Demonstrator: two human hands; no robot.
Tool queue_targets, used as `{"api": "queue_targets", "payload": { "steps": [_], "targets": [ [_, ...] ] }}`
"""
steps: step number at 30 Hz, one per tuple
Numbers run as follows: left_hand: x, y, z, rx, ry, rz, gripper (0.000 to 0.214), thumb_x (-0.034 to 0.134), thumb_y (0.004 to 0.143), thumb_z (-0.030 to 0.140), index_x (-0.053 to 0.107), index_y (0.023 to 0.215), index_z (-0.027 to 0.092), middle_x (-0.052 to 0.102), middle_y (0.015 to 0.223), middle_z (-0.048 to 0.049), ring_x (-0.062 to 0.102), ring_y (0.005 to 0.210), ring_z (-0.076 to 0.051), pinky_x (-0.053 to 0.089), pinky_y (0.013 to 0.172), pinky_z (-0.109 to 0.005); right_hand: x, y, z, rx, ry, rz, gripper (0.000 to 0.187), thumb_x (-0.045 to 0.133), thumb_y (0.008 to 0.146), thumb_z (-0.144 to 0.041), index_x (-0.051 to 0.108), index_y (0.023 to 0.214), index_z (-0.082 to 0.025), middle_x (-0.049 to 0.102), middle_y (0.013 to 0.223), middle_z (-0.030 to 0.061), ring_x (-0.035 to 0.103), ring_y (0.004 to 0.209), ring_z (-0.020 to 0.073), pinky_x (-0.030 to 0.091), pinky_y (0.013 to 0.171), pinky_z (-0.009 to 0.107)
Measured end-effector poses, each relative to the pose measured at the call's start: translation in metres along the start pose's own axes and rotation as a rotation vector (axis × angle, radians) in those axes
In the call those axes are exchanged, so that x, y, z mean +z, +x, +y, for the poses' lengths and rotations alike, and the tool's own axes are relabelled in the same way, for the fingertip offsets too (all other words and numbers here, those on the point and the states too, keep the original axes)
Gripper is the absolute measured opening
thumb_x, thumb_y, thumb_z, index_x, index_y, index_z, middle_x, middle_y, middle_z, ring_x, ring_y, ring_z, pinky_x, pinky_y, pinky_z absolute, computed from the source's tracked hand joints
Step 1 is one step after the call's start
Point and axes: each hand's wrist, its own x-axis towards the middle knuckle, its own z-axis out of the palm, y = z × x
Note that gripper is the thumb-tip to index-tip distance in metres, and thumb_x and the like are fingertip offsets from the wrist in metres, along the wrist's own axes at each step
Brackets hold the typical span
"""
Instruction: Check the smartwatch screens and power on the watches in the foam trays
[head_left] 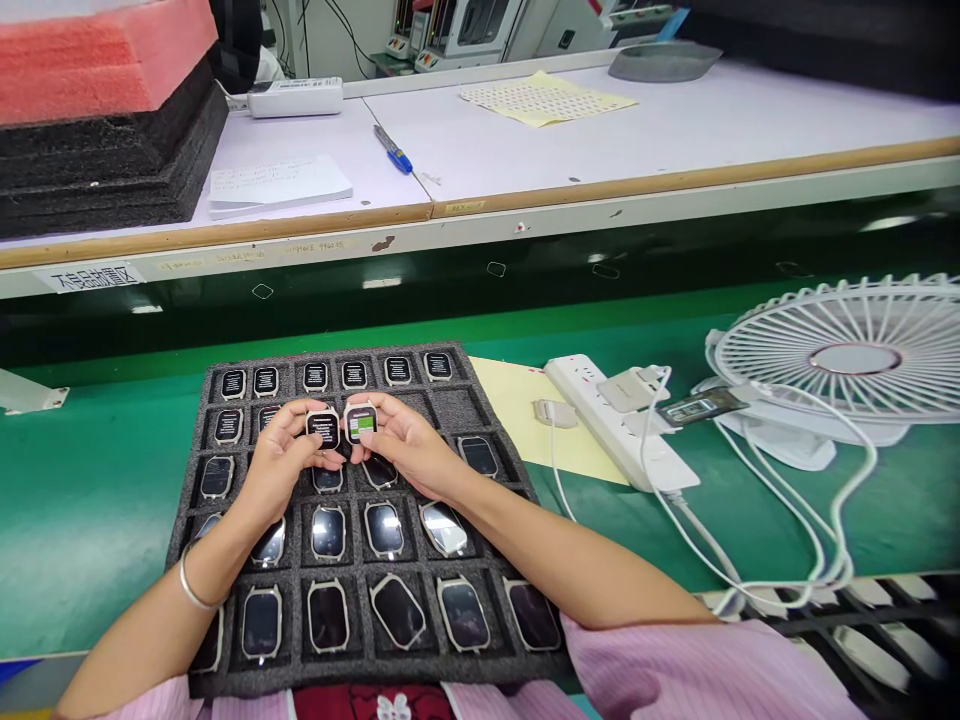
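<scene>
A black foam tray (pixel 495 445) lies on the green mat in front of me, its pockets filled with several smartwatch bodies. Over the tray's middle, my left hand (pixel 281 462) pinches one watch body (pixel 323 428) with a dark lit screen. Close beside it, my right hand (pixel 405 440) pinches a second watch body (pixel 361 422) whose screen shows a green patch. The two watches are held side by side, almost touching. The back row's watches (pixel 354 375) show lit text screens; the nearer rows are dark.
A white power strip (pixel 615 425) with plugs and cables lies right of the tray on a yellow sheet (pixel 517 400). A white fan (pixel 847 355) lies at the right. Behind, a raised white bench (pixel 600 150) holds foam stacks (pixel 105 110), papers and a blue pen (pixel 394 148).
</scene>
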Motion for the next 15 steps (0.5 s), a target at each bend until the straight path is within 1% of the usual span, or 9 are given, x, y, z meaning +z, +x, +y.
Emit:
{"api": "queue_targets", "payload": {
  "steps": [5,7,9,11,13,15],
  "targets": [
    [0.0028,-0.0006,0.0012,0.016,0.000,-0.005,0.042,0.072,0.068,0.020,0.056,0.107,0.019,0.068,0.096,0.0000,0.073,0.064,-0.015,0.061,0.064,-0.027,0.0000,-0.0003,-0.0007,0.003,-0.020,-0.003,0.045,0.076,0.079,-0.017,0.055,0.119,-0.022,0.061,0.098,-0.0006,0.065,0.072,0.0115,0.051,0.073,0.029],
    [0.0035,-0.0004,0.0009,0.016,0.008,-0.005,0.043,0.074,0.068,0.021,0.056,0.107,0.019,0.068,0.096,-0.0001,0.072,0.063,-0.014,0.061,0.064,-0.027,0.0000,0.0003,-0.0006,0.002,-0.026,0.008,0.045,0.077,0.078,-0.017,0.055,0.117,-0.023,0.061,0.096,-0.0012,0.064,0.070,0.0112,0.050,0.071,0.028],
    [0.0035,-0.0001,0.0002,-0.004,0.005,0.004,0.039,0.075,0.072,0.029,0.057,0.106,0.019,0.068,0.093,-0.0004,0.072,0.061,-0.015,0.062,0.062,-0.028,0.0001,0.0011,-0.0002,0.020,-0.013,0.029,0.038,0.076,0.082,-0.023,0.056,0.114,-0.022,0.062,0.093,-0.0006,0.062,0.065,0.0112,0.049,0.066,0.028],
    [0.0032,0.0001,-0.0003,-0.030,-0.011,0.013,0.037,0.072,0.078,0.039,0.057,0.104,0.018,0.067,0.088,-0.0004,0.072,0.060,-0.017,0.062,0.059,-0.030,0.0005,0.0017,-0.0002,0.052,0.031,0.053,0.030,0.072,0.088,-0.034,0.058,0.110,-0.021,0.063,0.087,-0.0002,0.060,0.061,0.0117,0.047,0.061,0.028],
    [0.0031,-0.0001,-0.0004,-0.042,-0.029,0.019,0.037,0.070,0.079,0.044,0.058,0.103,0.018,0.066,0.086,0.0002,0.072,0.059,-0.018,0.062,0.058,-0.031,0.0008,0.0019,-0.0007,0.080,0.080,0.068,0.031,0.070,0.089,-0.043,0.060,0.108,-0.021,0.065,0.085,0.0003,0.060,0.058,0.0123,0.047,0.059,0.028],
    [0.0032,-0.0006,-0.0001,-0.039,-0.036,0.018,0.037,0.071,0.077,0.043,0.059,0.102,0.018,0.065,0.087,0.0009,0.072,0.059,-0.018,0.062,0.058,-0.031,0.0010,0.0015,-0.0016,0.087,0.091,0.076,0.035,0.074,0.085,-0.044,0.061,0.107,-0.021,0.067,0.087,0.0005,0.060,0.058,0.0121,0.047,0.059,0.028]
  ]
}}
